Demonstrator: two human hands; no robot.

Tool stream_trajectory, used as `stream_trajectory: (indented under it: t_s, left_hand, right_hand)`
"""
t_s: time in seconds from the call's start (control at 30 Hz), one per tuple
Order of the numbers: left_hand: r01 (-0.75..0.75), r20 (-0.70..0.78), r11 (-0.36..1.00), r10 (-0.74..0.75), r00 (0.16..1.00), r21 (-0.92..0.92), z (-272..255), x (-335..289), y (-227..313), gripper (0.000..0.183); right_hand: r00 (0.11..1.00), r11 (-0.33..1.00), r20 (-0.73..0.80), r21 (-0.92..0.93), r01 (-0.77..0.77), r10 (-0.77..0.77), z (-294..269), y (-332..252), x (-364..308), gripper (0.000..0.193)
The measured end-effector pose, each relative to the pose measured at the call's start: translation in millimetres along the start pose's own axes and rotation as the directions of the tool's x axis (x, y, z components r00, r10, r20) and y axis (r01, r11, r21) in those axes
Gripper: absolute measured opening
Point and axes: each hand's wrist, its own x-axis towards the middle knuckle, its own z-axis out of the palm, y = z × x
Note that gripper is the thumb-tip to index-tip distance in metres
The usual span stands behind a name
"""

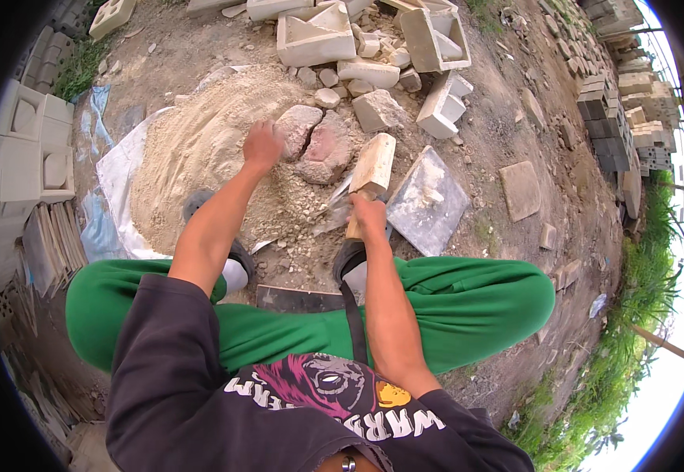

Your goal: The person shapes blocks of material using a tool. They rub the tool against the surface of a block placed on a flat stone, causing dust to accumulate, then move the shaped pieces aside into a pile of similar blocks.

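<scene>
While the right hand (370, 216) is wrapped around the handle of a pale, block-headed wooden mallet (374, 164), the left hand (264, 147) is at the left edge of a rough, pinkish-grey stone (325, 149) split by a dark crack; whether its fingers grip anything cannot be told from this view. The stone lies at the right side of a spread heap of beige, sandy powder (188, 157), with the mallet's head near its lower right. A white sheet (118, 169) shows under the heap's left edge. Right of the mallet lies a flat, square grey slab (444, 193), and beyond the stone are broken, cream-coloured hollow blocks (314, 38).
</scene>
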Motion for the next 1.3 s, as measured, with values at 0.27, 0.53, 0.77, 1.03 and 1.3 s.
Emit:
stream_trajectory:
  t_s: [0.27,0.53,0.77,1.03,1.3]
  left_hand:
    - [0.036,0.029,0.997,-0.038,0.999,0.069,-1.0,-2.8,17.0,0.07]
    - [-0.135,0.104,0.965,0.114,0.988,0.226,-7.8,0.5,21.4,0.093]
    - [-0.076,0.245,0.96,0.008,0.969,0.269,-13.3,8.1,37.8,0.105]
    - [-0.188,0.257,0.947,0.12,0.959,0.259,-13.2,19.9,30.5,0.092]
    - [-0.161,0.243,0.96,0.104,0.964,0.227,-22.7,22.9,36.0,0.092]
  right_hand:
    - [0.998,0.997,0.018,-0.052,0.066,-0.065,23.3,12.5,-32.4,0.038]
    - [0.992,0.991,0.12,0.129,0.019,-0.034,14.1,0.0,-50.8,0.041]
    - [0.995,0.999,0.094,-0.016,0.047,-0.045,14.0,5.7,-44.5,0.045]
    - [0.992,0.999,0.116,-0.004,0.05,-0.049,9.5,6.6,-45.5,0.045]
    - [0.992,1.0,0.124,-0.001,0.027,-0.027,6.8,7.0,-38.9,0.045]
